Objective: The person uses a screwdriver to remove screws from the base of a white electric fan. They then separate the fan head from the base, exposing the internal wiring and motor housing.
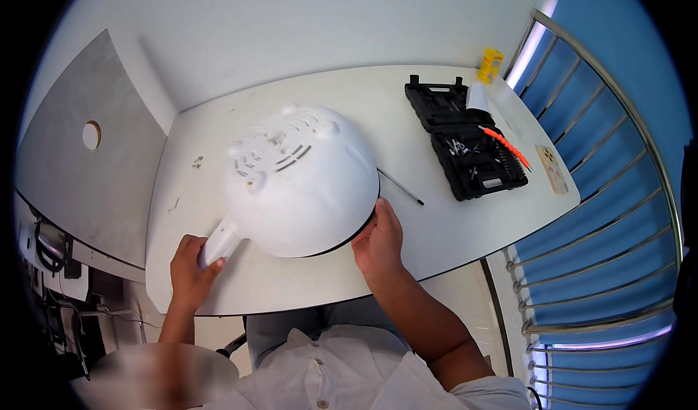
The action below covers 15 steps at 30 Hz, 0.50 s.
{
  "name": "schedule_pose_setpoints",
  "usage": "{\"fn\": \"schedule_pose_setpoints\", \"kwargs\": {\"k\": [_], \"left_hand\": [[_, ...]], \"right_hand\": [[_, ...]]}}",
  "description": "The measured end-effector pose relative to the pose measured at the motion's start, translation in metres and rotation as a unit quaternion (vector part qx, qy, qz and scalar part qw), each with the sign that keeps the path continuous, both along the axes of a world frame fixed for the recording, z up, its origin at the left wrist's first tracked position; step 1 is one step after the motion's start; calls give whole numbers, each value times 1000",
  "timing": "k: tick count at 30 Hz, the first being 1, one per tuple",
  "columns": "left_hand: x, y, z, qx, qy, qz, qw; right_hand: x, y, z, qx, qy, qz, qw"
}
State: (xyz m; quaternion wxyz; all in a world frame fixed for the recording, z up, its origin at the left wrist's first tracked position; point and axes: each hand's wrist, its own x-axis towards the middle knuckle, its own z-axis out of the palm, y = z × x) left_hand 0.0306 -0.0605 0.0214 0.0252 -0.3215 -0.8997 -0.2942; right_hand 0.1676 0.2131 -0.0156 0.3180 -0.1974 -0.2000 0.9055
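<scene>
A white, bowl-shaped appliance (331, 181) lies upside down left of the tabletop's (465, 239) middle, its vented base (280, 144) facing up and its handle (224, 241) pointing toward the near left corner. The left hand (190, 272) is closed around the handle. The right hand (379, 243) holds the dark rim near the tabletop's front edge, thumb up along the side, the other fingers mostly hidden. Whether the rim sits flat or is slightly raised cannot be told.

As far as can be judged, the appliance is already upturned and its base exposed. The base is on and the handle attached, so nothing large looks removed. Whether any fastener is out of the base is too small to tell. Some tiny loose bits (197, 162) lie toward the left edge, perhaps screws.

The black tool case (472, 159) is already open toward the right edge, small metal pieces inside and an orange tool (507, 148) across it. A slim dark rod (401, 186) lies just beside the appliance, out of both hands. What remains to be done on the appliance cannot be read from here.
</scene>
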Motion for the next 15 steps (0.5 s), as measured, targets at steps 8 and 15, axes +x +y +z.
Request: {"fn": "schedule_pose_setpoints", "kwargs": {"k": [8, 15], "left_hand": [[15, 12, 2, -64, 11, 15, 998], [21, 32, 15, -89, 6, 0, 996]], "right_hand": [[1, -4, -4, -77, -55, -34, 995], [-4, 2, 2, -47, -61, -72, 994]]}}
